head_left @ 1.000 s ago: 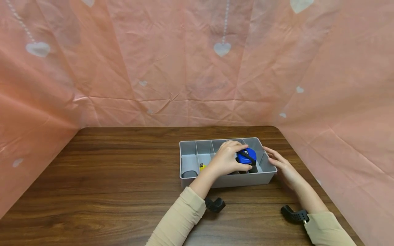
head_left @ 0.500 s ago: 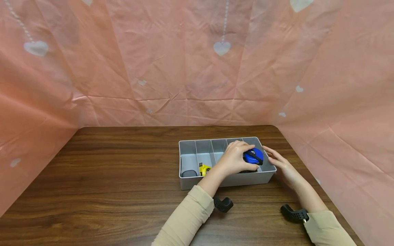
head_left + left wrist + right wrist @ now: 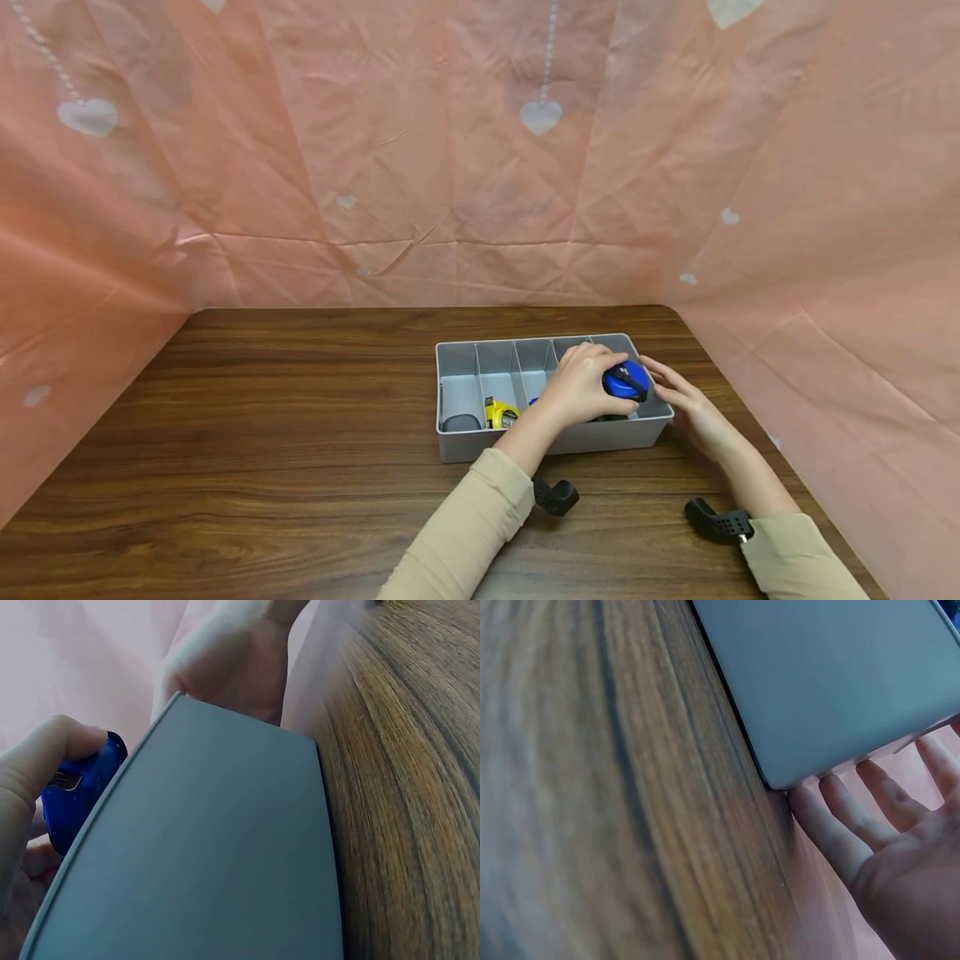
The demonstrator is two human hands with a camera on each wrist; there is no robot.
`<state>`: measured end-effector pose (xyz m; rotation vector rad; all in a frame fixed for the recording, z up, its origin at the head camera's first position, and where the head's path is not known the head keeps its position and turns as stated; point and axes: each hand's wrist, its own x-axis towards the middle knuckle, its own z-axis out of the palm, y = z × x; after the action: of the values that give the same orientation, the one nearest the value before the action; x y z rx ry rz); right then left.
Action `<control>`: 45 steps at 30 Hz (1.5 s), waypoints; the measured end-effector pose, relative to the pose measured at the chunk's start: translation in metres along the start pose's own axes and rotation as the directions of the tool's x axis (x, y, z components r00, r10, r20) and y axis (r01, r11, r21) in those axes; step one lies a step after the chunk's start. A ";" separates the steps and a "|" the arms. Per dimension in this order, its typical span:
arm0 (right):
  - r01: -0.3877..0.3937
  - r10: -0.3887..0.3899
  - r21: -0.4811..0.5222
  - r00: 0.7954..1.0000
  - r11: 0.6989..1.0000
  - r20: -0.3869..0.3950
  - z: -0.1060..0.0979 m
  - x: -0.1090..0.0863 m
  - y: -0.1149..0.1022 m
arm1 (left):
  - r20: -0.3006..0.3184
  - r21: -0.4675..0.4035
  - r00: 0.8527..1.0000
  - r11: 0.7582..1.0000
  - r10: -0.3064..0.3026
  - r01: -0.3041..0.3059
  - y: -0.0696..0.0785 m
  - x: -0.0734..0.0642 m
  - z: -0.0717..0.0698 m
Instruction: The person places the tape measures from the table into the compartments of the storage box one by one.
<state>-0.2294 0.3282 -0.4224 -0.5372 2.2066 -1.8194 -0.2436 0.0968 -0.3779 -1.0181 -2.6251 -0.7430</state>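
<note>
My left hand [image 3: 588, 385] grips a blue tape measure [image 3: 628, 379] with a black band across it. The hand holds it over the rightmost part of a grey divided box [image 3: 491, 447]. In the left wrist view, the thumb presses on the blue tape measure [image 3: 94, 776], just beside the box's rim. My right hand [image 3: 699, 417] rests its fairly straight fingertips against the box's right end wall, as the right wrist view shows with its fingers [image 3: 847, 814]. A yellow tape measure [image 3: 500, 413] lies in the second compartment from the left.
A dark grey rounded object [image 3: 461, 423] sits in the leftmost compartment. Something small and blue [image 3: 533, 401] shows in the third, partly behind the left wrist. The box stands on a brown wooden table [image 3: 262, 458]; pink cloth [image 3: 450, 167] hangs around its back and sides.
My left hand has moved to the right with the blue tape measure, over the box's right end. More of the yellow tape measure is uncovered. The right hand has stayed in place.
</note>
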 end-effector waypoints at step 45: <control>0.044 -0.046 0.064 0.999 0.997 0.029 0.000 0.004 0.002 | 0.122 0.150 0.993 0.988 0.000 -0.019 0.001 0.002 0.010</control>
<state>-0.2331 0.3268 -0.4240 -0.6019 2.1263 -1.8835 -0.2449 0.1042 -0.3855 -1.0625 -2.7280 -0.4846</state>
